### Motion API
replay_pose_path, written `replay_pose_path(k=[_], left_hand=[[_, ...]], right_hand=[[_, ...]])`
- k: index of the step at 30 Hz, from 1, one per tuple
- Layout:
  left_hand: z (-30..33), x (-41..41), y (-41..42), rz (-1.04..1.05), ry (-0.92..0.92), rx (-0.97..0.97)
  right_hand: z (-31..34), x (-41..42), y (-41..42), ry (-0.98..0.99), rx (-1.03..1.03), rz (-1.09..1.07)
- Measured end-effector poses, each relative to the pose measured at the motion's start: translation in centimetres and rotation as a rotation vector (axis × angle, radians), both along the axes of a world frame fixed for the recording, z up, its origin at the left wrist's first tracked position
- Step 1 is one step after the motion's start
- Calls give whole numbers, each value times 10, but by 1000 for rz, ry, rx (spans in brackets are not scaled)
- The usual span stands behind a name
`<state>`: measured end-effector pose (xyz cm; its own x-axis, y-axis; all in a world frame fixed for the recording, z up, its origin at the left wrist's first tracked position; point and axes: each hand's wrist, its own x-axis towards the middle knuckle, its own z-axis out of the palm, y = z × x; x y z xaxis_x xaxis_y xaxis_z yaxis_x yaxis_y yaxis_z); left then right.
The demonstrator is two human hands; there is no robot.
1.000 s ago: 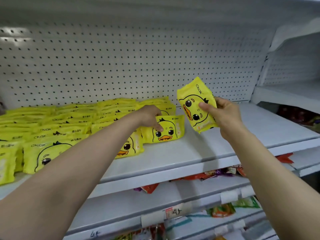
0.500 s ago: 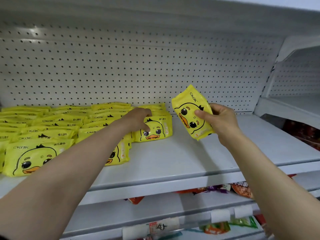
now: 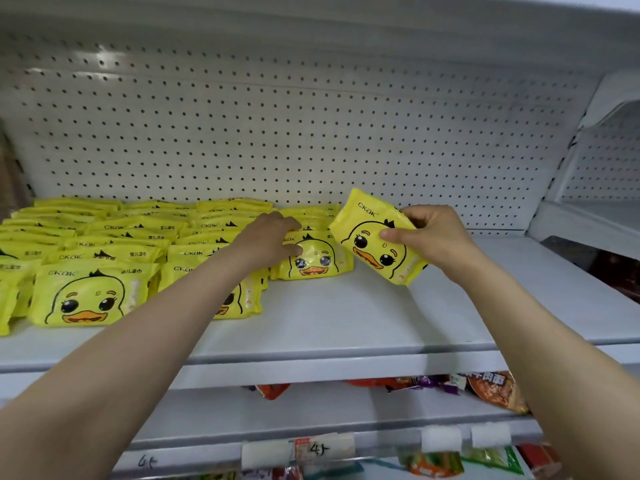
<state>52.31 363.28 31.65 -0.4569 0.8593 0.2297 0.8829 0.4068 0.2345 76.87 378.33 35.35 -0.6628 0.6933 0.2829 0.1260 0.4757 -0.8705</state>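
Across a smooth white metal shelf (image 3: 346,317), glossy yellow pillow-shaped packs (image 3: 86,299) are laid in overlapping rows too dense to count, one front pack (image 3: 315,263) is clasped by the curled left hand (image 3: 270,237), and one tilted pack (image 3: 367,237) is gripped just above the shelf by the right hand (image 3: 433,240).

We see thin, glossy plastic film, crinkled and catching the light, on the raised yellow pack (image 3: 377,237) and the lying yellow pack (image 3: 315,263), smooth matt white painted metal on the shelf (image 3: 346,317) and perforated back panel (image 3: 277,133), and plain matt paper on the price tags (image 3: 323,448).
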Motion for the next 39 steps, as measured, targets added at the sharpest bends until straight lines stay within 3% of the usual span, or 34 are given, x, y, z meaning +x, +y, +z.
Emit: replay_pose_path(k=[6, 14, 18, 28, 39], left_hand=[[-5, 1, -52, 129, 33, 9], [-34, -3, -77, 51, 53, 98], [-42, -4, -78, 41, 85, 137], [-50, -6, -77, 39, 102, 222], [-53, -9, -76, 35, 116, 202]], right_hand=[[3, -36, 6, -247, 168, 172], [-26, -95, 2, -391, 234, 363], [-32, -110, -5, -386, 224, 304], [-42, -112, -23, -493, 647, 218], [-46, -113, -45, -576, 824, 109]])
